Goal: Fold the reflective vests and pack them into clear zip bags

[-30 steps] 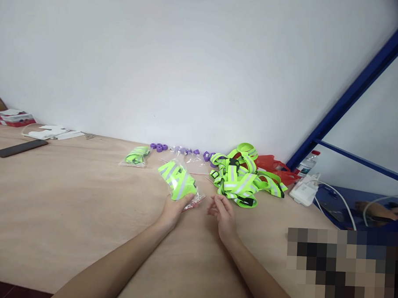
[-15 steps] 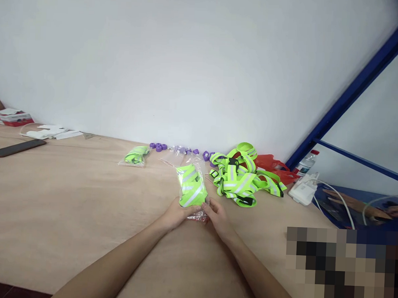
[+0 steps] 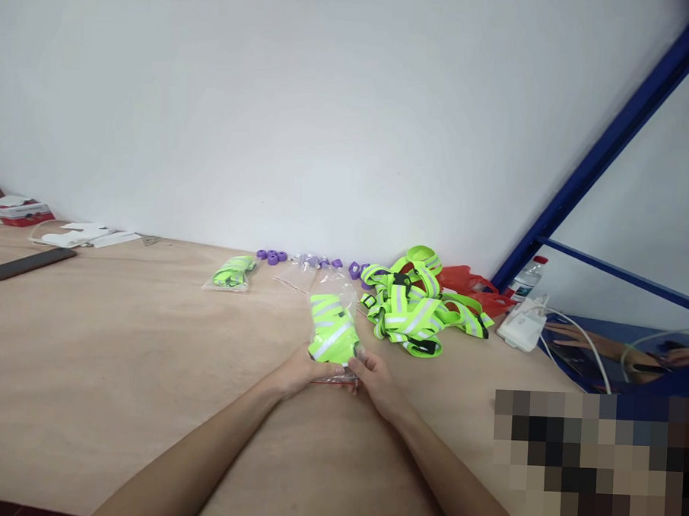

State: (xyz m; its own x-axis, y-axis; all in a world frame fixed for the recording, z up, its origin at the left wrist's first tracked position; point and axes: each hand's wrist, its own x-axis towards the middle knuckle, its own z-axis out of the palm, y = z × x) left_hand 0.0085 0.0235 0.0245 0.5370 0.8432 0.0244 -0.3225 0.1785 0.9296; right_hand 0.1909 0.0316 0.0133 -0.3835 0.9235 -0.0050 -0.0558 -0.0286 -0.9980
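Observation:
Between my two hands is a clear plastic bag with a folded lime-green reflective strap inside. My left hand grips the bag's near left side, thumb on top. On the near right side, my right hand pinches the plastic with thumb and fingers. The bag's red-edged end points toward me, and some fingers are hidden under it. Just right of the bag lies a heap of loose lime-green reflective straps with black buckles. A second filled bag rests farther off to the left.
Small purple rolls and flat clear bags lie along the wall. A red plastic bag, a bottle and a white charger with cable stand right, near a blue metal frame. A dark flat bar lies left.
The folded strap sits slightly lower and flatter in the bag, and the bag's red-edged near end looks straighter. Both hands keep their hold, nearly in place. The view has shifted slightly.

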